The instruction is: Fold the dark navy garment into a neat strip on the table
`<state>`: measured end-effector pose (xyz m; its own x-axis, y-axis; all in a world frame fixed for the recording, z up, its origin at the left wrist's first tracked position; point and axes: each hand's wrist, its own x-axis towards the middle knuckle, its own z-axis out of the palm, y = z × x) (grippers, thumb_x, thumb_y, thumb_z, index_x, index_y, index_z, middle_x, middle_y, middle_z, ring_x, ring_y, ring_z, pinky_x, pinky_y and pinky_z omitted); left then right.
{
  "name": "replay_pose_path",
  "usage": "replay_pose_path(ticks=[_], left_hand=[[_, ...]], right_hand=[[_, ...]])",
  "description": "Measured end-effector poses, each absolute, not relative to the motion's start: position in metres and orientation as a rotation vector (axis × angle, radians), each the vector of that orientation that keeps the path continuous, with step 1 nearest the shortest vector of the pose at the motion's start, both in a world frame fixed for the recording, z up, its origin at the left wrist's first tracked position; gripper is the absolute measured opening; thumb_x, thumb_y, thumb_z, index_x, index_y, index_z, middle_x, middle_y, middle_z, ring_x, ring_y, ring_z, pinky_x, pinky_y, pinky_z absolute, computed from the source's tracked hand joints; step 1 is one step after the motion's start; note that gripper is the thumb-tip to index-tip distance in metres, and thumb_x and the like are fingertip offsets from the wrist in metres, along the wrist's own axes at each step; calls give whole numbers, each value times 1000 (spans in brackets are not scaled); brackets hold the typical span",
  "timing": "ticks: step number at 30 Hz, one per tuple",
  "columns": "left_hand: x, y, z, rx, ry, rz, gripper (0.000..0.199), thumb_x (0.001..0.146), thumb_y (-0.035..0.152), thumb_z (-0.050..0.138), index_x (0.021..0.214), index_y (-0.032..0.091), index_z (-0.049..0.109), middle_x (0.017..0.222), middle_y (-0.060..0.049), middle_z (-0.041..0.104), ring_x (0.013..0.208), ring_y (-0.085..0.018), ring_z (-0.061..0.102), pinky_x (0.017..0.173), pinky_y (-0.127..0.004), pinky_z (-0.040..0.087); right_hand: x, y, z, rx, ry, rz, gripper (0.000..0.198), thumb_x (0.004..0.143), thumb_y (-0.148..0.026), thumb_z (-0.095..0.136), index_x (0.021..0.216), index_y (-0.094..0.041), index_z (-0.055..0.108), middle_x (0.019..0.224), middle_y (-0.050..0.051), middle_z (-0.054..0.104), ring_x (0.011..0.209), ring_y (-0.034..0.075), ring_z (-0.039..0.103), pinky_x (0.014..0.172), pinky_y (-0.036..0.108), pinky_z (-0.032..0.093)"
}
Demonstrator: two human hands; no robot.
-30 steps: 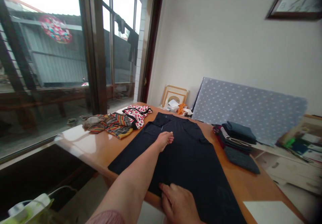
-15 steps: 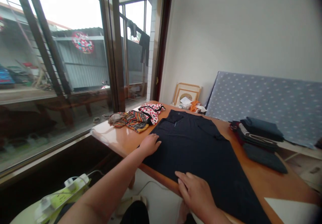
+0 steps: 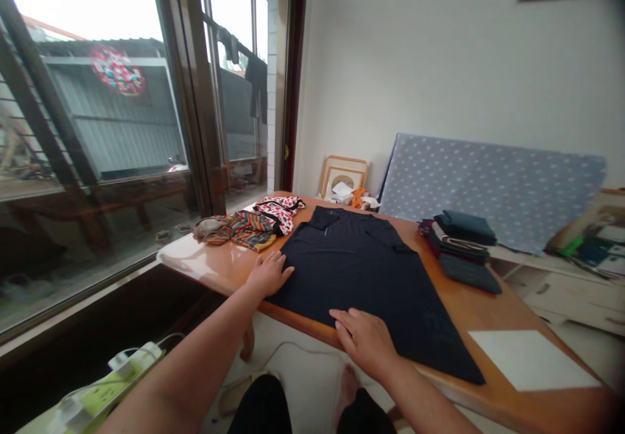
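A dark navy T-shirt (image 3: 359, 271) lies spread flat on the wooden table (image 3: 459, 291), its collar at the far side and its sleeves out to the sides. My left hand (image 3: 268, 273) rests open on the shirt's left edge, fingers stretched out. Near the table's front edge, my right hand (image 3: 364, 336) lies palm down on the shirt, open with its fingers extended. Beyond my left hand are a striped, patterned garment (image 3: 254, 229) and a white garment with red print (image 3: 283, 207), both crumpled.
A stack of folded clothes (image 3: 461, 239) stands on the right side, with a white sheet (image 3: 532, 359) nearer. Behind are a dotted blue cloth (image 3: 483, 190) and a wooden frame (image 3: 344, 161). A green power strip (image 3: 105, 392) sits at lower left beside the window.
The view has turned to the right, bringing more of the white sheet and the shirt's near right corner into sight. Both hands keep about the same places on the shirt.
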<state>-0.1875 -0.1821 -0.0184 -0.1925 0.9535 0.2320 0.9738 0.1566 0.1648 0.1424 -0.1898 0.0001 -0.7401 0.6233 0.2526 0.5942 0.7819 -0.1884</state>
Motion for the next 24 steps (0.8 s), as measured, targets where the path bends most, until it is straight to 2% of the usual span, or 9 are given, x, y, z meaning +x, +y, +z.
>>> replay_pose_path(ticks=[4, 9, 17, 20, 24], left_hand=[[-190, -181, -19, -1933, -2347, -416, 66, 94, 65, 29, 138, 21, 51, 153, -15, 42, 144, -32, 31, 114, -57, 20], [-191, -178, -21, -1926, -2320, -384, 63, 95, 63, 29, 136, 21, 52, 152, -15, 44, 143, -31, 33, 113, -59, 17], [-189, -175, -17, -1948, -2342, -372, 62, 95, 62, 32, 135, 20, 52, 154, -16, 40, 143, -32, 32, 114, -59, 14], [-187, -174, -17, -1956, -2336, -369, 62, 95, 62, 31, 135, 20, 52, 153, -15, 42, 141, -33, 34, 114, -61, 12], [-185, -174, -16, -1938, -2346, -356, 64, 95, 63, 29, 137, 19, 51, 153, -15, 41, 140, -34, 36, 114, -63, 12]], right_hand=[[146, -195, 5, -973, -2684, 146, 37, 96, -33, 45, 128, -32, 63, 102, 4, 71, 96, 20, 66, 83, 29, 45], [163, -193, 15, -1055, -2580, 254, 33, 97, -36, 45, 119, -31, 68, 107, 1, 73, 96, 17, 67, 87, 26, 45], [248, -149, 8, -1698, -2345, 71, 34, 96, -38, 44, 122, -29, 66, 109, 4, 74, 98, 22, 67, 80, 30, 44], [282, -139, -5, -1812, -2298, 63, 37, 96, -37, 45, 126, -25, 64, 112, 8, 73, 102, 23, 66, 85, 31, 44], [306, -136, -18, -1827, -2274, 57, 40, 97, -37, 42, 130, -24, 62, 120, 9, 70, 108, 24, 64, 92, 33, 43]])
